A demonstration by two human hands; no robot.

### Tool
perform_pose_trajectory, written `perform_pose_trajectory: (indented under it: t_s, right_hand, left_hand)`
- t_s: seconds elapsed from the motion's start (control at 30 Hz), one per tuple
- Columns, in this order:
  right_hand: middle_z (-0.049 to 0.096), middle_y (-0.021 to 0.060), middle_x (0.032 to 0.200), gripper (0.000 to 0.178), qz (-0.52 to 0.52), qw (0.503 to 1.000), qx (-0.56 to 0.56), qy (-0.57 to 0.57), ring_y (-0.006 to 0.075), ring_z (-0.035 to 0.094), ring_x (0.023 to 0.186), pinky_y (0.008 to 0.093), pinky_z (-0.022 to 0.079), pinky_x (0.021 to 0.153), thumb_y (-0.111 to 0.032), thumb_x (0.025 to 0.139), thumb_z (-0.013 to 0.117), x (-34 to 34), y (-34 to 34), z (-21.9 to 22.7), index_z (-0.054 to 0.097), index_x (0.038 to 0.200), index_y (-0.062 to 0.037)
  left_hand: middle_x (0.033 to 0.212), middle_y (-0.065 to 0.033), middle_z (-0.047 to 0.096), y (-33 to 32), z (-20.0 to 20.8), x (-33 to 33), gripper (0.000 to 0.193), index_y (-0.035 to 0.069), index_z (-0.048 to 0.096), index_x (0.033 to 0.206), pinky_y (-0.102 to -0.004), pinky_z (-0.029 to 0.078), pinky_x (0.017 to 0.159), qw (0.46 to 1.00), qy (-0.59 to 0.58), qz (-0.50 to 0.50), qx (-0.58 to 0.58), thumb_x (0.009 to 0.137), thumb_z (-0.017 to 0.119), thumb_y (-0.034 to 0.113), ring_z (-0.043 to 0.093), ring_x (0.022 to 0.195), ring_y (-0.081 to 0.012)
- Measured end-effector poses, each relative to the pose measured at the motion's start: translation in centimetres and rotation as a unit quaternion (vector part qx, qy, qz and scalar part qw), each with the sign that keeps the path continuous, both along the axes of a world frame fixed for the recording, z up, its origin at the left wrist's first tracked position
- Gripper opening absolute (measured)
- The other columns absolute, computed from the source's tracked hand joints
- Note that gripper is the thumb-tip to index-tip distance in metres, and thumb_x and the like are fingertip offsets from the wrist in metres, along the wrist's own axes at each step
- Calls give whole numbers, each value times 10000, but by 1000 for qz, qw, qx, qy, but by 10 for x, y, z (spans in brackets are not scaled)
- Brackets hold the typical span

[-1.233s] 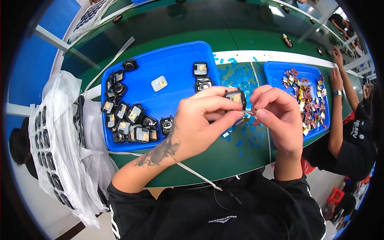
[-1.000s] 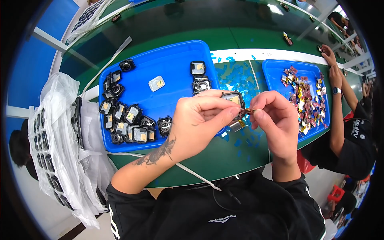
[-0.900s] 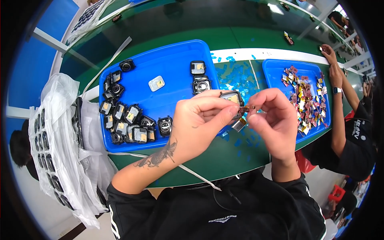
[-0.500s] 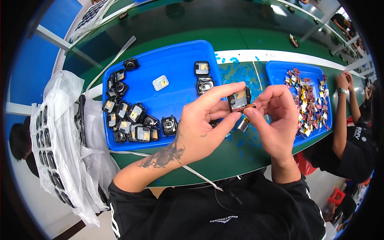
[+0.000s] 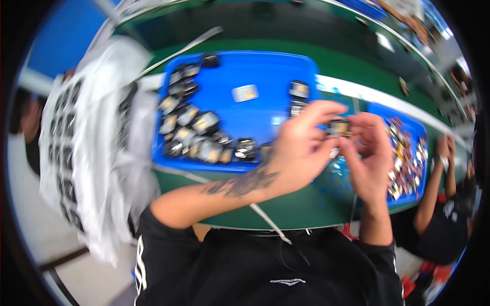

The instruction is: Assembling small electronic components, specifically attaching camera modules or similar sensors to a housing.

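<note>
The left hand (image 5: pixel 301 145) pinches a small dark watch case (image 5: pixel 339 128) by its edge; the right hand (image 5: pixel 374 150) is at the opposite edge, its grip too blurred to tell. Likely light, stiff, fragile inside; best held by the rim.

Left hand (image 5: pixel 303 145) in a thumb-and-finger grip, right hand (image 5: pixel 371 150) curled just beside it, left forearm (image 5: pixel 196 204) aslant, right forearm (image 5: pixel 376 224) steeper.
</note>
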State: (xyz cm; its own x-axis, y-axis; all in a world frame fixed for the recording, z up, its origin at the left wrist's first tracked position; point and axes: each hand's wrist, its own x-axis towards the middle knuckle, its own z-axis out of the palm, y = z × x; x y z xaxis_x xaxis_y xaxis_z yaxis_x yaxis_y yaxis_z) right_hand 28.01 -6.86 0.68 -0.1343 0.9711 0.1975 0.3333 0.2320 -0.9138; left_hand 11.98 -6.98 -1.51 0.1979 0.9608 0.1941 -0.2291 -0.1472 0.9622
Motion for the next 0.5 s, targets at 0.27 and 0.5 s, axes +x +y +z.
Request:
perform_pose_trajectory:
  t_s: [0.27,0.5]
  right_hand:
    - [714,111,886,354,48,983,-102,-147,93,591,732,213,376,557,-124,834,689,42,138,3,545,1145,-35]
    - [597,26,752,360,-95,961,-211,-155,98,525,672,264,359,500,-175,772,784,74,218,-51,614,1058,-38]
  left_hand:
    - [908,-96,664,72,-12,-172,204,94,610,977,-400,533,729,582,730,239,266,817,665,209,649,884,-301]
    - [977,-98,664,57,6,-185,251,56,599,967,-407,487,855,547,814,166,105,764,702,160,625,985,-269]
